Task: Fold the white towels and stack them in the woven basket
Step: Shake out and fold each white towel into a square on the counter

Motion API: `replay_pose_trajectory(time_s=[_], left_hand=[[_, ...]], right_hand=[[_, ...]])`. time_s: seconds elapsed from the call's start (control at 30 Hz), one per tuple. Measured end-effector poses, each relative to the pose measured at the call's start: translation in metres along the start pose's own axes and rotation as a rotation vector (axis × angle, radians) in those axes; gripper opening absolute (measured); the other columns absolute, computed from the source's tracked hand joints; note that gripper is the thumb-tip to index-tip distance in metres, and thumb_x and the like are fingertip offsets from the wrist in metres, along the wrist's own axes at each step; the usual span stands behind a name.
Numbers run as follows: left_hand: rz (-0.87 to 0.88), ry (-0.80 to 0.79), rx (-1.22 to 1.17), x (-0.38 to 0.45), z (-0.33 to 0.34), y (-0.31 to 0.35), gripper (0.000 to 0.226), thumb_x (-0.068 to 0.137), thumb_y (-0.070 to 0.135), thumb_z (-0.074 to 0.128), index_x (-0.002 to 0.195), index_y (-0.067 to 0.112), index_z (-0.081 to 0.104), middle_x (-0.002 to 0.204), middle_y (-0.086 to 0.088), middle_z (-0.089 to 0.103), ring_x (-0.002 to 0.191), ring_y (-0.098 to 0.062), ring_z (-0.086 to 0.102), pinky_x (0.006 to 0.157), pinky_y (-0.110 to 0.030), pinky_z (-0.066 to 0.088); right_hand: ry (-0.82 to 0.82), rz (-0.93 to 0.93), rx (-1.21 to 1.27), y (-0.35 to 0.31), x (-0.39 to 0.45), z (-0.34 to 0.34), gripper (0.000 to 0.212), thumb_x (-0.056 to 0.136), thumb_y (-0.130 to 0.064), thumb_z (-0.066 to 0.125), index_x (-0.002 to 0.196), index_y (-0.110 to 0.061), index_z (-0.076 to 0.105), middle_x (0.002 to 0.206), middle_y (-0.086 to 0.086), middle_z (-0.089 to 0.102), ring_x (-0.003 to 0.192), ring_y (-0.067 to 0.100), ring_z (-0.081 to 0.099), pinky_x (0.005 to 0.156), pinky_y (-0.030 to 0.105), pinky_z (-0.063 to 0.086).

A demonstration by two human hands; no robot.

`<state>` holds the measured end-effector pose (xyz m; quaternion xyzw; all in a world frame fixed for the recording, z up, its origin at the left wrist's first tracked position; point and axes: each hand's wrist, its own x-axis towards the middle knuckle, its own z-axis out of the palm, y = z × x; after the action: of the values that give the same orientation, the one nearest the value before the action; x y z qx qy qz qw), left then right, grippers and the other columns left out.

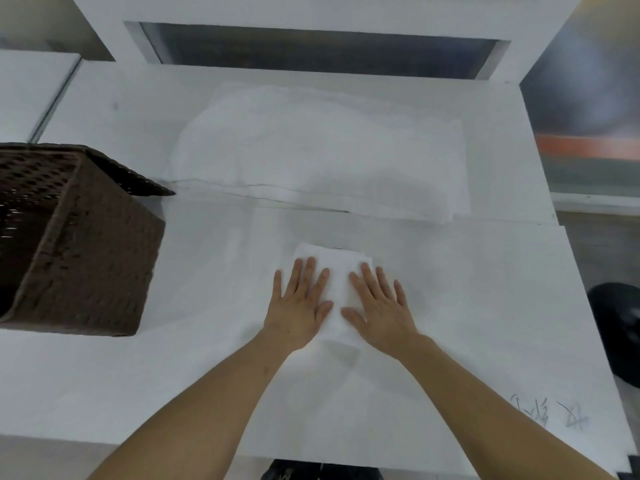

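A small folded white towel (337, 271) lies on the white table (467, 306) in front of me. My left hand (299, 306) presses flat on its left side with fingers straight and spread. My right hand (381, 306) presses flat on its right side the same way. A pile of unfolded white towels (318, 150) lies further back in the middle of the table. The dark brown woven basket (79, 244) stands at the left; what I can see of its inside holds no towel.
A dark window opening (318, 50) runs along the white wall behind the table. A black rounded object (620, 330) sits off the table's right edge. Pen scribbles (547, 414) mark the table's near right corner.
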<state>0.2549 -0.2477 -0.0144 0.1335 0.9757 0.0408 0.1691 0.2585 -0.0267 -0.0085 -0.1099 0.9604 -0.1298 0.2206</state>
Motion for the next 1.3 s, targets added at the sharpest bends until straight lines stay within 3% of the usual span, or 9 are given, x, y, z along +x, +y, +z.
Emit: replay_pose_trajectory(time_s=[0.13, 0.27, 0.4, 0.5, 0.57, 0.77, 1.1, 1.2, 1.3], left_hand=[[0.017, 0.030, 0.040, -0.033, -0.001, -0.005, 0.063, 0.105, 0.055, 0.005, 0.162, 0.029, -0.003, 0.170, -0.005, -0.009, 0.157, -0.026, -0.008, 0.124, -0.055, -0.003], [-0.024, -0.023, 0.047, -0.057, 0.004, -0.008, 0.061, 0.106, 0.055, 0.006, 0.160, 0.033, -0.013, 0.166, 0.000, -0.026, 0.154, -0.026, -0.021, 0.122, -0.052, -0.013], [-0.070, -0.006, 0.044, -0.060, 0.002, -0.008, 0.064, 0.103, 0.056, 0.004, 0.162, 0.033, -0.004, 0.170, 0.000, -0.013, 0.156, -0.028, -0.011, 0.124, -0.055, -0.007], [-0.078, -0.034, 0.048, -0.064, 0.000, -0.016, 0.066, 0.099, 0.057, -0.005, 0.161, 0.035, -0.009, 0.168, 0.002, -0.019, 0.155, -0.028, -0.017, 0.124, -0.056, -0.008], [-0.089, -0.039, 0.055, -0.065, -0.004, -0.026, 0.068, 0.097, 0.056, -0.009, 0.161, 0.034, -0.011, 0.168, 0.001, -0.020, 0.155, -0.027, -0.020, 0.124, -0.055, -0.010], [-0.139, -0.038, 0.061, -0.058, -0.024, -0.078, 0.061, 0.108, 0.049, 0.016, 0.162, 0.030, -0.007, 0.169, -0.002, -0.018, 0.155, -0.026, -0.020, 0.124, -0.053, -0.012], [-0.313, 0.010, 0.081, -0.066, -0.049, -0.196, 0.065, 0.108, 0.045, 0.019, 0.162, 0.022, -0.008, 0.169, -0.009, -0.014, 0.155, -0.029, -0.016, 0.125, -0.052, -0.006], [-0.316, 0.039, 0.071, -0.068, -0.050, -0.214, 0.065, 0.108, 0.045, 0.023, 0.163, 0.021, -0.001, 0.170, -0.014, -0.008, 0.156, -0.031, -0.012, 0.125, -0.052, -0.004], [-0.290, 0.039, 0.085, -0.071, -0.045, -0.226, 0.065, 0.108, 0.044, 0.024, 0.163, 0.020, 0.000, 0.169, -0.015, -0.008, 0.157, -0.030, -0.010, 0.125, -0.053, 0.000]], right_hand=[[0.015, -0.134, -0.052, 0.003, -0.030, 0.006, 0.081, 0.098, -0.075, 0.010, 0.166, -0.030, 0.001, 0.171, -0.008, -0.014, 0.158, 0.016, -0.013, 0.130, 0.047, 0.001], [-0.028, -0.142, -0.071, 0.001, -0.034, 0.016, 0.081, 0.096, -0.073, 0.005, 0.165, -0.030, -0.002, 0.171, -0.006, -0.015, 0.159, 0.018, -0.009, 0.130, 0.044, 0.004], [-0.026, -0.157, -0.113, -0.001, -0.027, 0.016, 0.080, 0.098, -0.072, 0.010, 0.165, -0.030, -0.001, 0.172, -0.005, -0.014, 0.159, 0.018, -0.009, 0.130, 0.040, 0.002], [-0.053, -0.168, -0.101, -0.009, -0.021, 0.016, 0.078, 0.102, -0.069, 0.021, 0.165, -0.030, -0.003, 0.171, -0.005, -0.017, 0.159, 0.016, -0.011, 0.128, 0.033, -0.002], [-0.061, -0.172, -0.110, -0.021, -0.013, 0.014, 0.079, 0.100, -0.069, 0.018, 0.165, -0.029, -0.004, 0.171, -0.005, -0.019, 0.159, 0.016, -0.011, 0.126, 0.031, -0.005], [-0.085, -0.163, -0.078, -0.071, 0.027, 0.009, 0.092, 0.088, -0.077, 0.003, 0.165, -0.027, -0.002, 0.171, -0.002, -0.018, 0.159, 0.018, -0.010, 0.125, 0.030, -0.005], [-0.103, -0.224, -0.065, -0.178, 0.120, -0.002, 0.100, 0.080, -0.080, 0.000, 0.165, -0.028, 0.000, 0.172, 0.000, -0.017, 0.159, 0.020, -0.009, 0.128, 0.035, 0.003], [-0.102, -0.235, -0.056, -0.207, 0.144, 0.002, 0.096, 0.084, -0.079, 0.005, 0.165, -0.027, 0.000, 0.172, 0.000, -0.016, 0.160, 0.021, -0.008, 0.130, 0.037, 0.005], [-0.111, -0.242, -0.080, -0.227, 0.166, 0.002, 0.083, 0.099, -0.071, 0.023, 0.165, -0.028, -0.002, 0.171, -0.001, -0.018, 0.159, 0.019, -0.010, 0.130, 0.037, 0.004]])
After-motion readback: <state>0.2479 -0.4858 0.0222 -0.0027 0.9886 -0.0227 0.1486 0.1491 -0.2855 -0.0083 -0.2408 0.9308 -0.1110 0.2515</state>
